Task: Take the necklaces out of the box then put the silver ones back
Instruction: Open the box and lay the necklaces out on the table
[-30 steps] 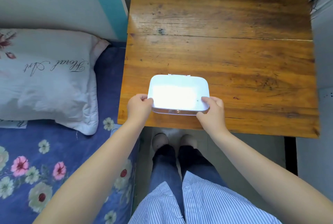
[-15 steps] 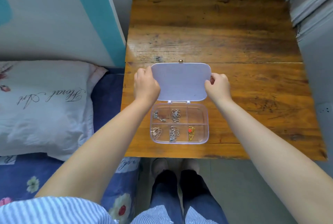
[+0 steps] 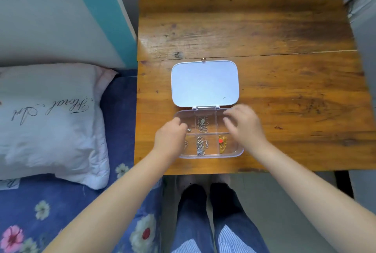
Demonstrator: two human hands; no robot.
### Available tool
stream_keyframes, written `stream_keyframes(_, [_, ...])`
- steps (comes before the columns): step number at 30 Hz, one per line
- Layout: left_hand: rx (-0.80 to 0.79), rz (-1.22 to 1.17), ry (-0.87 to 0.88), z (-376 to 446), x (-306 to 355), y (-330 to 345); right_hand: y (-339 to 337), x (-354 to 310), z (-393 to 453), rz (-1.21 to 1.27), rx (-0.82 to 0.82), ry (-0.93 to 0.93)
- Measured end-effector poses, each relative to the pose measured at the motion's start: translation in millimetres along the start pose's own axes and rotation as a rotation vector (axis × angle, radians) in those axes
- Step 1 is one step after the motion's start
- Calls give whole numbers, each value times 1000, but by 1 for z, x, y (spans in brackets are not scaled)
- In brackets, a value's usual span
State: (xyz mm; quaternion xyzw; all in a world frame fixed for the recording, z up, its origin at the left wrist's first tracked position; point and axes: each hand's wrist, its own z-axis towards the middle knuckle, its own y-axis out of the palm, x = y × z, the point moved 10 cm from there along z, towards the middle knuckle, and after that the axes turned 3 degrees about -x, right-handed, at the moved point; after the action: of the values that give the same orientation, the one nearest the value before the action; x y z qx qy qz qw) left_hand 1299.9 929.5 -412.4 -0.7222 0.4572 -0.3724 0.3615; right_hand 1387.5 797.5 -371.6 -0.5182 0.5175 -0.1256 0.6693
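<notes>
A clear plastic box (image 3: pixel 211 155) with several compartments lies near the front edge of the wooden table (image 3: pixel 284 29). Its white lid (image 3: pixel 204 84) lies flat, folded back. Silver necklaces sit in the middle compartments, one at the back (image 3: pixel 202 123) and one at the front (image 3: pixel 201 145). A gold necklace with a red piece (image 3: pixel 222 143) fills the front right compartment. My left hand (image 3: pixel 169 136) reaches into the back left compartment, its fingertips bunched by a small silver bit (image 3: pixel 189 130). My right hand (image 3: pixel 243 124) hovers over the back right compartment, blurred, fingers curled, holding nothing visible.
A bed with a blue floral sheet (image 3: pixel 30 222) and a white pillow (image 3: pixel 50 122) lies left of the table. A wall with a teal stripe (image 3: pixel 101 12) stands behind it. My legs and feet (image 3: pixel 203 202) are below the table's front edge.
The shut box was opened and its lid laid flat on the table. Both hands let go of the lid and came down over the compartments.
</notes>
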Motion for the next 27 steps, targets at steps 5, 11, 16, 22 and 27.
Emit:
stream_keyframes(5, [-186,108,-74,21,13,16,72,-23,3,-228,-351,-93])
stream_keyframes(11, [-242,118,-41,44,13,20,95,-18,20,-365,-401,-81])
stream_keyframes(16, [-268,212,34,48,16,30,100,-15,21,-365,-399,-81])
stream_keyframes(22, [-275,306,129,44,21,36,105,-11,17,-303,-426,-153])
stream_keyframes(27, [-251,262,124,42,21,26,93,-13,12,-268,-405,-167])
